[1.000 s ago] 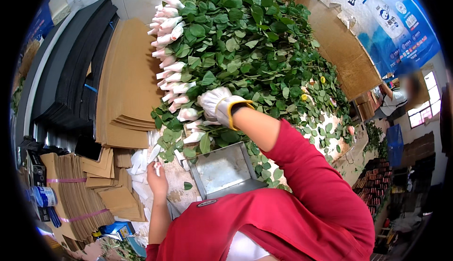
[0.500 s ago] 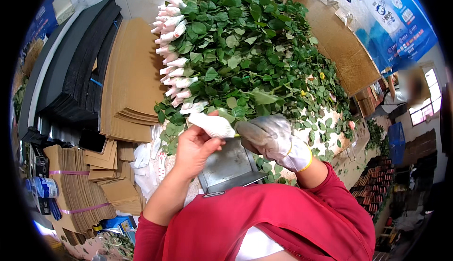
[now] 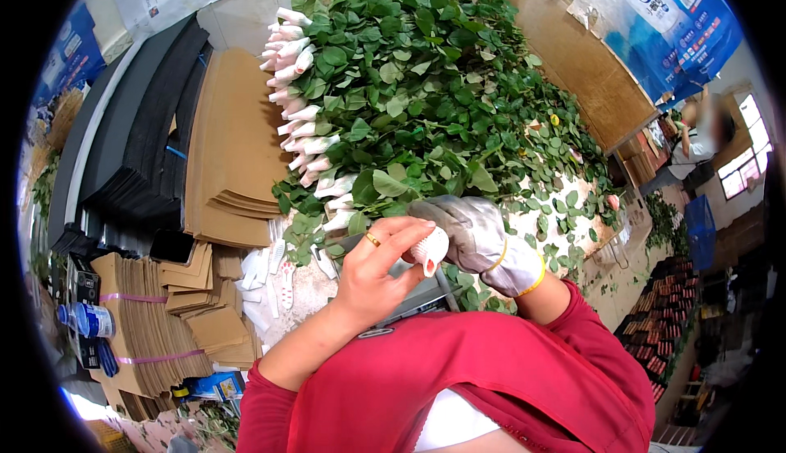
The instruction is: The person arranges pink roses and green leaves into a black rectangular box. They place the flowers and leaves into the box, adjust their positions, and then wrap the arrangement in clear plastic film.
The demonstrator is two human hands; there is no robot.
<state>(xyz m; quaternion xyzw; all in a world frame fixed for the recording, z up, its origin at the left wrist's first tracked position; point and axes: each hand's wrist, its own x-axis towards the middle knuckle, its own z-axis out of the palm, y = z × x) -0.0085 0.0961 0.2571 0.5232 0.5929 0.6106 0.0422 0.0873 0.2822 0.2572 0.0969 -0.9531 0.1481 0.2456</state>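
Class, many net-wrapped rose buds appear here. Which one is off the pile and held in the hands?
The wrapped bud between the bare left hand and gloved right hand; the others lie on the leafy pile.

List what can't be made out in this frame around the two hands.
- Head view: the stem of the net-sleeved rose bud is hidden behind the gloved right hand and bare left hand.
- The grey tray is mostly covered by both hands and the red sleeves.
- Small white pieces on the table: too small to identify.
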